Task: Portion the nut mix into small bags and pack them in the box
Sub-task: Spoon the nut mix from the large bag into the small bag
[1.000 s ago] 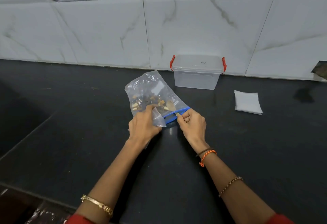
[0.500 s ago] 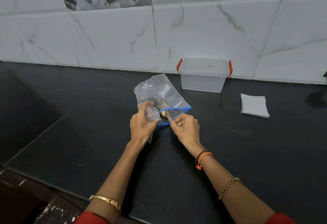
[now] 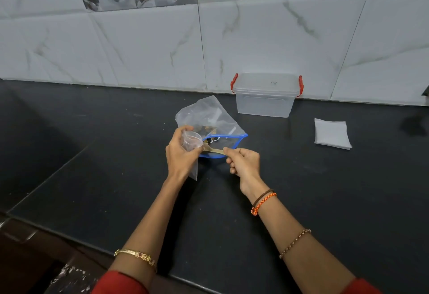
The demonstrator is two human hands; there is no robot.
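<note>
The left hand [image 3: 182, 152] holds a small clear bag [image 3: 191, 141] with its mouth open, the fingers curled around it. The rest of the small bag hangs down under the hand. The right hand [image 3: 243, 162] is closed on the handle of a wooden spoon [image 3: 212, 149]. The spoon's front end sits at the mouth of the small bag.

Just behind both hands lies the big bag [image 3: 213, 119] with a blue edge, open, on the black counter [image 3: 116, 166]. The nut mix [image 3: 206, 128] is inside it. The clear box [image 3: 265, 95] with red clips stands at the wall, lid on. A stack of flat small bags [image 3: 332, 133] lies off to the right.
</note>
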